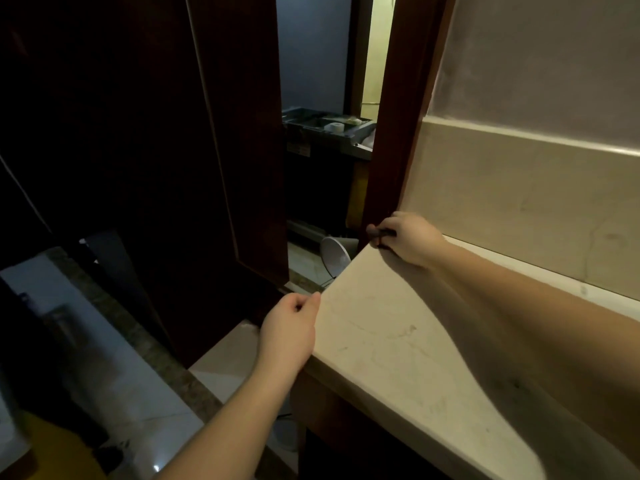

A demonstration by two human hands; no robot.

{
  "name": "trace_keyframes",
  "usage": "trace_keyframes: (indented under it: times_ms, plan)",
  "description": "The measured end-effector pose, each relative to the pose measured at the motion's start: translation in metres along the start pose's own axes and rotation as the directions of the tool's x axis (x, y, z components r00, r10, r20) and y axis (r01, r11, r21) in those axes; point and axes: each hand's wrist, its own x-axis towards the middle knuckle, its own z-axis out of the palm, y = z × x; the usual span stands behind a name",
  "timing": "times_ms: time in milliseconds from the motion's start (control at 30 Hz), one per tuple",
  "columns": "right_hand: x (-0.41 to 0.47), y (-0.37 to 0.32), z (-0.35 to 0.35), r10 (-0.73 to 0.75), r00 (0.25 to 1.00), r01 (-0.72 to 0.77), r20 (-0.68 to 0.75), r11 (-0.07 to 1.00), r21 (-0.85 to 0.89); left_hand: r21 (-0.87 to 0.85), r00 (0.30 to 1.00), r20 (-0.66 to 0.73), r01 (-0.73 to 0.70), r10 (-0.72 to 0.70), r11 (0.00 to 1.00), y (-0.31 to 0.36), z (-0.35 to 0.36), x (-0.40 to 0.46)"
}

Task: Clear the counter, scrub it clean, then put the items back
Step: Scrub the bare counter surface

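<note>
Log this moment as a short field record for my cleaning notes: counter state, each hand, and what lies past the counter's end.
counter: pale stone top, bare where visible, faint marks on it
right hand: at the far corner, closed on a small dark object; what it is cannot be told
left hand: at the counter's near corner edge, fingers curled, apparently holding nothing
door: dark wood, ajar
beyond the gap: grey cart, white round object on the floor
</note>
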Motion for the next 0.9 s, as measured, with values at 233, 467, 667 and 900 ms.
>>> trace_keyframes:
  times_ms: [233, 467, 667, 900]
  plan:
    - [0.0, 0.034, -0.002, 0.073, 0.996, -0.079, -0.042, 0.986, -0.145, -0.028, 1.0, 0.026, 0.003, -0.003, 1.0, 0.0, -0.001, 0.0]
    - [0.023, 0.033, 0.002, 0.187, 0.982, -0.188, -0.023, 0.978, -0.09, -0.022, 1.0, 0.023, -0.002, 0.002, 1.0, 0.002, -0.003, 0.0]
    - [-0.012, 0.034, -0.011, 0.031, 0.998, -0.027, 0.06, 0.998, -0.059, -0.044, 1.0, 0.006, -0.014, 0.015, 0.999, 0.001, -0.001, -0.001]
    - [0.008, 0.02, -0.005, 0.163, 0.987, -0.163, -0.006, 0.986, -0.027, -0.065, 1.0, -0.015, -0.013, 0.012, 0.998, -0.002, 0.0, -0.001]
